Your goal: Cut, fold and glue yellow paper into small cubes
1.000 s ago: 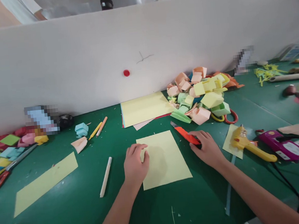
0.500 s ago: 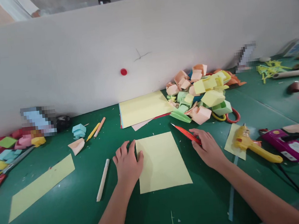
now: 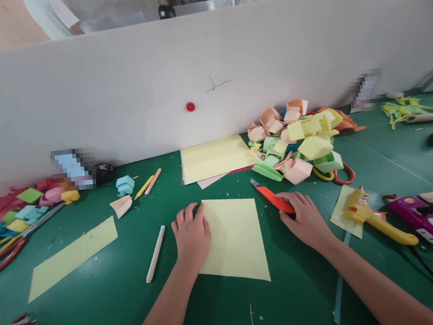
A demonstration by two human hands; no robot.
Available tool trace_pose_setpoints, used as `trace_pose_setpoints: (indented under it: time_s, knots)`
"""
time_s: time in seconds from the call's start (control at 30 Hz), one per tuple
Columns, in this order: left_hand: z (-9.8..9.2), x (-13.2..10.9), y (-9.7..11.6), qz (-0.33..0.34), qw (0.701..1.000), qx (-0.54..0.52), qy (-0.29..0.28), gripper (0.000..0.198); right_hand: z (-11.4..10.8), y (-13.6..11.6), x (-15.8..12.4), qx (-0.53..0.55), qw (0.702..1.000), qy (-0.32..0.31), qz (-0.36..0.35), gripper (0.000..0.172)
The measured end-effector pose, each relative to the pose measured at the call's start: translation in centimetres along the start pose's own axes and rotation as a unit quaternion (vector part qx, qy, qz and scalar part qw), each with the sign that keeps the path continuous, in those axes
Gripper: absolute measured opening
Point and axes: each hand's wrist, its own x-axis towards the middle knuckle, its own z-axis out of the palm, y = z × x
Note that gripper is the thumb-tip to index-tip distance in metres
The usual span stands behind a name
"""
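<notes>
A pale yellow sheet of paper [image 3: 233,237] lies flat on the green table in front of me, turned slightly askew. My left hand [image 3: 193,233] rests at its left edge, fingers spread, with the thumb by the paper. To the right of the sheet, my right hand [image 3: 304,220] is closed round an orange-red utility knife [image 3: 272,198]. The knife's blade end points away to the upper left, and the rear of its handle is hidden in the palm. A whitish stick [image 3: 155,254] lies just left of my left hand.
Folded paper pieces [image 3: 294,142] are heaped behind the sheet, beside a paper stack [image 3: 216,157]. A yellow glue gun [image 3: 378,218] with a cord lies at right. Scissors [image 3: 21,242] and a paper strip [image 3: 72,258] are at left. A white partition [image 3: 136,88] borders the back.
The yellow sheet has turned a little clockwise under my left hand. My right hand still holds the utility knife, whose flat side now shows more. The whole view has shifted slightly.
</notes>
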Motion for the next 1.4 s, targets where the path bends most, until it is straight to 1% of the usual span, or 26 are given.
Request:
trace_pose_setpoints:
  time_s: [0.13, 0.2, 0.23, 0.27, 0.33, 0.4, 0.47, 0.53, 0.63, 0.77, 0.87, 0.97, 1.03, 1.2, 1.4]
  knots:
    - [0.1, -0.2, 0.2, 0.000, 1.000, 0.012, 0.010, 0.050, -0.2, -0.7, -0.4, -0.019, 0.999, 0.030, -0.025, 0.034]
    - [0.2, -0.3, 0.3, -0.003, 1.000, 0.012, 0.015, 0.051, -0.6, -1.4, -0.9, -0.021, 0.998, 0.028, -0.050, 0.034]
    - [0.3, -0.3, 0.3, -0.005, 1.000, 0.011, 0.018, 0.051, -0.9, -1.8, -1.1, -0.016, 0.997, 0.016, -0.071, 0.034]
    - [0.3, -0.3, 0.3, -0.007, 1.000, 0.009, 0.021, 0.052, -1.2, -2.2, -1.4, -0.008, 0.995, -0.007, -0.099, 0.034]
    - [0.5, -0.4, 0.3, -0.012, 1.000, 0.003, 0.028, 0.053, -1.8, -3.0, -1.8, 0.020, 0.982, -0.081, -0.168, 0.038]
    - [0.6, -0.4, 0.2, -0.013, 0.999, -0.009, 0.036, 0.054, -2.2, -3.4, -2.0, 0.054, 0.956, -0.172, -0.232, 0.046]
    - [0.6, -0.4, 0.2, -0.005, 0.998, -0.030, 0.048, 0.058, -2.5, -3.6, -2.0, 0.076, 0.931, -0.242, -0.262, 0.053]
    - [0.5, -0.4, 0.1, 0.018, 0.996, -0.058, 0.062, 0.061, -2.6, -3.6, -1.9, 0.084, 0.919, -0.281, -0.264, 0.058]
    - [0.3, -0.5, 0.3, 0.079, 0.988, -0.107, 0.073, 0.058, -2.5, -3.6, -1.6, 0.085, 0.919, -0.299, -0.244, 0.059]
    - [0.3, -0.7, 0.6, 0.177, 0.972, -0.150, 0.043, 0.046, -2.6, -3.9, -1.4, 0.076, 0.920, -0.313, -0.224, 0.059]
    - [0.3, -0.8, 0.8, 0.226, 0.961, -0.156, 0.016, 0.038, -3.0, -4.4, -1.4, 0.072, 0.913, -0.337, -0.217, 0.068]
    - [0.2, -0.8, 0.8, 0.233, 0.961, -0.150, 0.016, 0.034, -3.4, -5.0, -1.4, 0.064, 0.910, -0.352, -0.209, 0.076]
    - [0.1, -0.8, 0.8, 0.226, 0.963, -0.146, 0.023, 0.033, -3.5, -5.4, -1.5, 0.053, 0.914, -0.349, -0.200, 0.075]
    - [0.0, -0.7, 0.8, 0.226, 0.964, -0.139, 0.024, 0.034, -3.4, -6.1, -1.7, 0.047, 0.925, -0.328, -0.186, 0.055]
    - [0.3, -0.8, 0.6, 0.229, 0.964, -0.133, 0.013, 0.033, -3.2, -6.4, -1.4, 0.055, 0.928, -0.316, -0.191, 0.039]
